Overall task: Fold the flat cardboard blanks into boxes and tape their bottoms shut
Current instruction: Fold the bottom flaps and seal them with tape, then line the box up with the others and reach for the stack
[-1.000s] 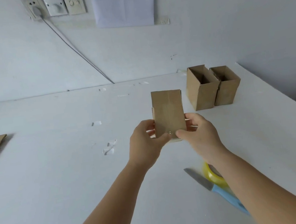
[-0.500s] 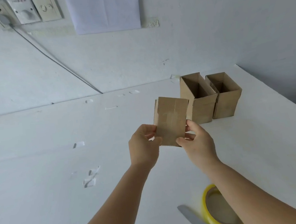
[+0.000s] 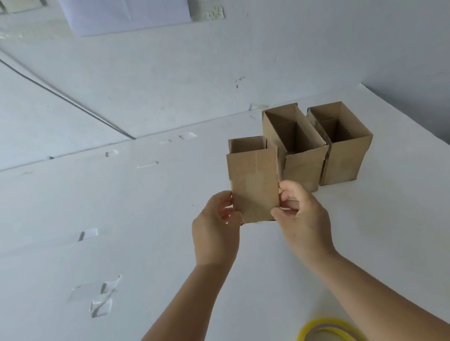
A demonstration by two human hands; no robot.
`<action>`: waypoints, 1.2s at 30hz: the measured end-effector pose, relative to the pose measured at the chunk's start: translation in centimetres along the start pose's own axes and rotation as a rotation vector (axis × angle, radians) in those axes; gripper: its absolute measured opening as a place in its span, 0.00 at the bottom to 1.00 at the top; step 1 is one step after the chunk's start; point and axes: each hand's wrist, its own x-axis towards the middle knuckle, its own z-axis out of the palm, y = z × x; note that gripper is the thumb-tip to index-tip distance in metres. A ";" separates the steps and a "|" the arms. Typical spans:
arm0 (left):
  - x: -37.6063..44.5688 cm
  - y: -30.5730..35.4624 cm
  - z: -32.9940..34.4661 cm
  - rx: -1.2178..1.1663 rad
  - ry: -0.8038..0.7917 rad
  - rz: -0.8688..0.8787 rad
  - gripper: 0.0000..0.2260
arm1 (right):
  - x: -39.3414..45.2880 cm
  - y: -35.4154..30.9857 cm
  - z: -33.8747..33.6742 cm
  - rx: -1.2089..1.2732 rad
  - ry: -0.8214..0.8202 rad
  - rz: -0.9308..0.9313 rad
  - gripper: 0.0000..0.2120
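Brown cardboard forms the held box (image 3: 254,183), kept upright with its long axis vertical and its open mouth upward. Its lower edges are pinched by the left hand (image 3: 216,233) and the right hand (image 3: 301,217). Just beside it, two finished boxes (image 3: 317,143) are stood on the white table (image 3: 53,221), against a white wall (image 3: 314,29). A yellow tape roll (image 3: 330,336) is seen nearer.

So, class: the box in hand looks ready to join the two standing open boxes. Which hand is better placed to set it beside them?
Probably the right hand: it grips the held box on the side nearest the standing boxes, to its right.
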 end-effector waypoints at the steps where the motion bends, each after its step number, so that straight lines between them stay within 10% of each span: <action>1: 0.0 -0.2 0.2 0.007 0.010 0.011 0.17 | 0.1 0.2 0.4 0.025 -0.003 0.005 0.19; 25: 5.4 -3.2 5.8 0.148 -0.018 -0.163 0.11 | 2.9 4.3 3.9 -0.171 -0.234 0.130 0.31; 36: 1.2 -5.1 0.5 0.855 -0.356 0.240 0.19 | -0.3 2.0 3.3 -0.702 -0.549 -0.077 0.26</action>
